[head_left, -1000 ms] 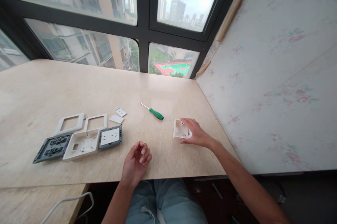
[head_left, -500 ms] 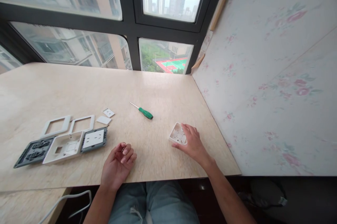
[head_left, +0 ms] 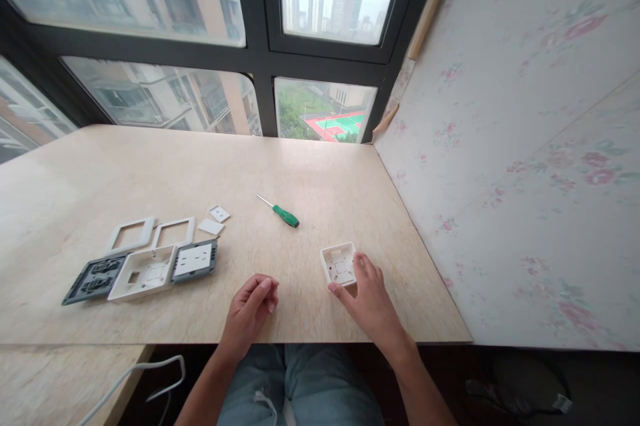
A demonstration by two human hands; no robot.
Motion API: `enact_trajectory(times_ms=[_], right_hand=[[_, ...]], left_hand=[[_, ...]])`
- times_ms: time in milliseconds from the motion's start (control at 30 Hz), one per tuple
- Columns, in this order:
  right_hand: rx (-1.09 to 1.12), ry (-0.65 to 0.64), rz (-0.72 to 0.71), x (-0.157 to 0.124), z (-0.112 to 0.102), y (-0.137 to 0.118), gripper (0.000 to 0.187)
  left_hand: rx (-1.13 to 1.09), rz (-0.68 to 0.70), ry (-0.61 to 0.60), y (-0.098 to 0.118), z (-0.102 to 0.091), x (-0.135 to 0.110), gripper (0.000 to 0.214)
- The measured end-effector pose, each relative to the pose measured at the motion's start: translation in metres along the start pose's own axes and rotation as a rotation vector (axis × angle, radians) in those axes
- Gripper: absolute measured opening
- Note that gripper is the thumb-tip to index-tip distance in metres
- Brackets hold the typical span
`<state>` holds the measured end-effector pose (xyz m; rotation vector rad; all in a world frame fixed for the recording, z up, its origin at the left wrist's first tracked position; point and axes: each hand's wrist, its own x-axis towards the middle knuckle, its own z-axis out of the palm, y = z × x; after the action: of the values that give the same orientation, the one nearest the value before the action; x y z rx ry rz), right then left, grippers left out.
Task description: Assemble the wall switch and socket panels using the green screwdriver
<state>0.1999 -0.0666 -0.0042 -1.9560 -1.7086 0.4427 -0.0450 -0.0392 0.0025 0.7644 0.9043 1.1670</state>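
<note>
A small square white wall-socket back box (head_left: 340,263) lies open side up on the table. My right hand (head_left: 373,296) grips it at the near right, thumb on the front edge and fingers on the right side. My left hand (head_left: 253,309) rests near the table's front edge with its fingers curled together; whatever is in them is hidden. A green-handled screwdriver (head_left: 286,215) lies farther back, between and beyond my hands.
To the left are a longer white back box (head_left: 145,273), a grey socket panel face up (head_left: 195,261), another grey panel showing its rear (head_left: 95,279), white frames (head_left: 173,233) and small white plates (head_left: 211,227). A floral wall (head_left: 500,166) bounds the right, windows the back.
My left hand has turned from palm up to palm down, its fingers closing. The small box has turned slightly under my right hand. The whole view has shifted a little.
</note>
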Motion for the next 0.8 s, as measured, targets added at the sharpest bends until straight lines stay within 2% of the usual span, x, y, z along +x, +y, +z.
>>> enact_trajectory(times_ms=[167, 400, 533, 667, 733, 800], right_hand=[[0.070, -0.036, -0.029, -0.009, -0.002, 0.012, 0.069], [0.207, 0.080, -0.140, -0.012, 0.003, 0.040, 0.053], [0.326, 0.134, -0.112, -0.009, 0.007, 0.050, 0.059], [0.407, 0.154, -0.080, -0.007, 0.006, 0.052, 0.059], [0.425, 0.149, -0.074, -0.007, 0.005, 0.052, 0.058], [0.435, 0.145, -0.064, -0.006, 0.005, 0.053, 0.057]], left_hand=[[0.212, 0.082, -0.034, -0.007, -0.001, -0.004, 0.029], [0.148, 0.089, -0.026, -0.011, -0.004, -0.002, 0.029], [0.101, 0.117, -0.007, -0.012, -0.006, -0.001, 0.028], [0.182, 0.189, 0.052, 0.008, -0.017, -0.002, 0.016], [0.254, 0.265, 0.110, 0.029, -0.029, -0.002, 0.008], [0.336, 0.350, 0.193, 0.053, -0.046, 0.001, 0.012]])
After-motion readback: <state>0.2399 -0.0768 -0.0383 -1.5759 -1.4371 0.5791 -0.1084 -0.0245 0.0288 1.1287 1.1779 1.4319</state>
